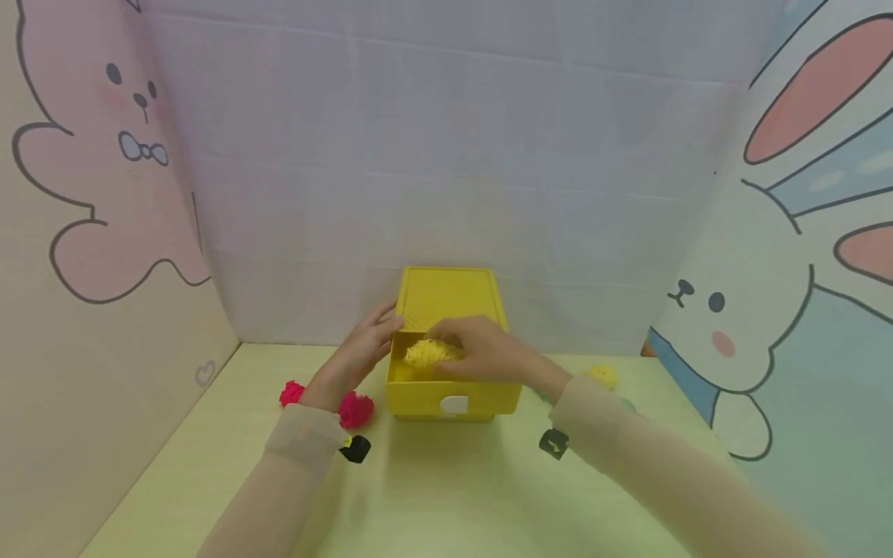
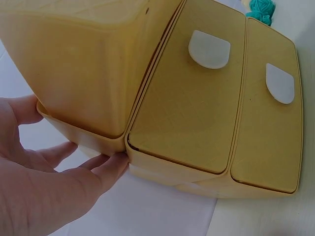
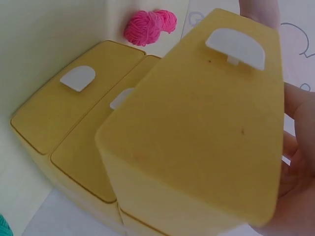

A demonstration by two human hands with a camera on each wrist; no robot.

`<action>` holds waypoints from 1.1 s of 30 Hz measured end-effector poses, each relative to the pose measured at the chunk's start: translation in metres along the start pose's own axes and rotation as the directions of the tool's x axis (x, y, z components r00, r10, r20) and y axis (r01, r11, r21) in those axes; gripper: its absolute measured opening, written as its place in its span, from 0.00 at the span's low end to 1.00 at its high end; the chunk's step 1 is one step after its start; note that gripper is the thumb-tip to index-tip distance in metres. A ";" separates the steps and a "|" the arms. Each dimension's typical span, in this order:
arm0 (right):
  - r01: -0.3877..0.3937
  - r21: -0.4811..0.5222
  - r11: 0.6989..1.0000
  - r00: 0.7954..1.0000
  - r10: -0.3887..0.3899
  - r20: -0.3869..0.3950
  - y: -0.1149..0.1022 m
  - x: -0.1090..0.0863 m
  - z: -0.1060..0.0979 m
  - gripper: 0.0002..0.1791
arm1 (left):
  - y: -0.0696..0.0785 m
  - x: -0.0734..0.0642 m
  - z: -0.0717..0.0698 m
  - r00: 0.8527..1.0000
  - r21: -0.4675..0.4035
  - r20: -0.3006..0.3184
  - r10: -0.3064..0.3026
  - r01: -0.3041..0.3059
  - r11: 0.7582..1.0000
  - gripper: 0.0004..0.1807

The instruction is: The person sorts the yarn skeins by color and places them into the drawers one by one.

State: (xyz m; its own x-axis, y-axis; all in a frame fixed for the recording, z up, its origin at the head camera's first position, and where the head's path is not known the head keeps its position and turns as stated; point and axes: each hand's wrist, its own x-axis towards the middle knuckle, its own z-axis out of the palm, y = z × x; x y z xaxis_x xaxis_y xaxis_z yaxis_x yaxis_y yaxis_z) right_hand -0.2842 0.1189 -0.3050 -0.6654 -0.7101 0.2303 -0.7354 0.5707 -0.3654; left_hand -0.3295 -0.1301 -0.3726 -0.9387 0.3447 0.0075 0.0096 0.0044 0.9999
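A yellow drawer cabinet (image 1: 449, 294) stands against the back wall, its top drawer (image 1: 418, 399) pulled out. My right hand (image 1: 491, 349) pinches a yellow yarn ball (image 1: 429, 353) inside that drawer's opening. In the right wrist view the drawer front hides the yarn, and only part of the hand (image 3: 300, 167) shows beside it. At the cabinet's left side, my left hand (image 1: 359, 353) touches the casing with spread fingers. The left wrist view shows its fingertips (image 2: 115, 164) against the side by the top drawer. Two lower drawers (image 2: 189, 98) are closed, with white tabs.
Pink yarn balls (image 1: 356, 411) lie left of the cabinet, partly behind the left forearm. On the right are a yellow yarn ball (image 1: 603, 376) and some teal yarn (image 1: 628, 404), partly hidden by the right sleeve. Printed panels flank the table on both sides.
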 end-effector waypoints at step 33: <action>-0.020 -0.021 1.000 0.972 0.024 0.234 0.004 0.026 0.008 0.23 | 0.001 -0.001 0.000 1.000 -0.006 0.002 -0.002 0.002 1.000 0.37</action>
State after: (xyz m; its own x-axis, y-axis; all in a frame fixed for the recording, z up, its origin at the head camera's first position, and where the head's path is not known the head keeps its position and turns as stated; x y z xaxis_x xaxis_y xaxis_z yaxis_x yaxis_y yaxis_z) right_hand -0.3035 0.0996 -0.3077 -0.6347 -0.7727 0.0041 -0.7245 0.5933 -0.3508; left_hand -0.3289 -0.1304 -0.3714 -0.9381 0.3462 0.0053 0.0054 -0.0006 1.0000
